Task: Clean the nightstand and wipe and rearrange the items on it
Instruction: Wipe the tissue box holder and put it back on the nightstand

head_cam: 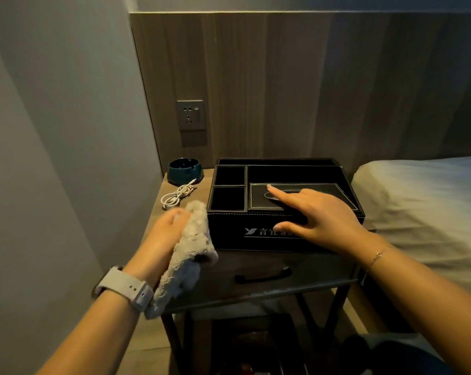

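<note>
Worktop: the nightstand top [175,193], bare wood showing along its left edge; a drawer with a dark handle [263,276] sits below the front edge.
Organizer: a black leather-look box [256,234] fills the middle and right of the worktop, its front wall near the front edge, with open compartments on its left and a stitched lid on the right.
Right hand: the right hand [321,215] lies across the box's front right; its fingers [276,192] are spread, the forefinger stretched flat onto the lid, the thumb against the front wall.
Left hand: the left hand [166,226] grips a fluffy grey cloth [191,255], fingers curled round it, just beside the box's front left corner.
Cloth: hangs down past the worktop's front edge.
Cable: a coiled white cable [175,196] lies near the left edge.
Ashtray: a dark teal ashtray [185,170] stands at the back left corner.
Wrist: a pale watch band [126,288] on the left wrist.
</note>
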Demonstrator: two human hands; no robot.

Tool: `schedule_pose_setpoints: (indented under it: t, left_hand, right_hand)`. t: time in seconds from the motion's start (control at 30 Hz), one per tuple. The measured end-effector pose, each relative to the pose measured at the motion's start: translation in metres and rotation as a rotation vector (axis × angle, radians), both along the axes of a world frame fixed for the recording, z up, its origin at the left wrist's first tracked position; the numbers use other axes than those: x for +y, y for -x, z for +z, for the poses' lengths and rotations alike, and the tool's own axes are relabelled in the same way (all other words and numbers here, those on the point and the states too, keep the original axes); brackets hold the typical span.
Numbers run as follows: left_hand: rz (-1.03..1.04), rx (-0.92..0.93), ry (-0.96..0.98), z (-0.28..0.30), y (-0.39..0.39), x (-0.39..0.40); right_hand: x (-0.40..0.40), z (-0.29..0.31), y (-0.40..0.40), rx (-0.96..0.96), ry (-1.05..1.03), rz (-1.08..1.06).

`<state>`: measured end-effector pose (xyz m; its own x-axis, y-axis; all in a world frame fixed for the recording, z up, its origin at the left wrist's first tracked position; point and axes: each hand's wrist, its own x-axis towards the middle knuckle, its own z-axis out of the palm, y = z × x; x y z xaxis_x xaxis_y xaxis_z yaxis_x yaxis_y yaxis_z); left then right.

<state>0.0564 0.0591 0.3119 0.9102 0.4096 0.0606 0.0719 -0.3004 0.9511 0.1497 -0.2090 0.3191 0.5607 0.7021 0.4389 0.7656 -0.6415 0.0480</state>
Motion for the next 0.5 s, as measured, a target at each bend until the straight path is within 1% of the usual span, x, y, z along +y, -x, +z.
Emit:
schedule_pose_setpoints:
  t: [0.07,0.1,0.13,0.2,0.23,0.27,0.3,0.33,0.37,0.5]
  left_hand:
    - [0.049,-0.269,-0.168,0.023,-0.007,0.001]
    - [0.031,-0.396,-0.256,0.042,-0.014,-0.004]
    - [0.01,-0.469,-0.374,0.058,-0.026,-0.01]
    - [-0.053,-0.414,-0.7,0.075,-0.061,-0.025]
    - [-0.086,-0.316,-0.849,0.07,-0.081,-0.03]
    - [-0.114,-0.197,-0.957,0.065,-0.096,-0.034]
    - [-0.128,-0.104,-1.012,0.058,-0.103,-0.038]
    - [-0.123,-0.072,-1.034,0.051,-0.105,-0.04]
    - [-0.109,-0.084,-1.043,0.046,-0.101,-0.041]
    - [-0.124,-0.276,-1.067,0.029,-0.06,-0.048]
  right_hand:
    - [0.0,-0.002,0.003,-0.014,-0.021,-0.034]
    - [0.001,-0.005,0.004,-0.032,-0.051,-0.046]
    - [0.001,-0.009,0.005,-0.051,-0.086,-0.053]
    - [0.0,-0.015,0.005,-0.062,-0.135,-0.05]
    - [0.0,-0.016,0.005,-0.059,-0.149,-0.047]
    - [0.0,-0.017,0.005,-0.056,-0.159,-0.047]
    - [0.0,-0.016,0.005,-0.051,-0.165,-0.05]
    - [0.001,-0.015,0.005,-0.044,-0.17,-0.052]
    - [0.002,-0.013,0.005,-0.037,-0.172,-0.055]
    - [0.002,-0.015,0.005,-0.04,-0.153,-0.073]
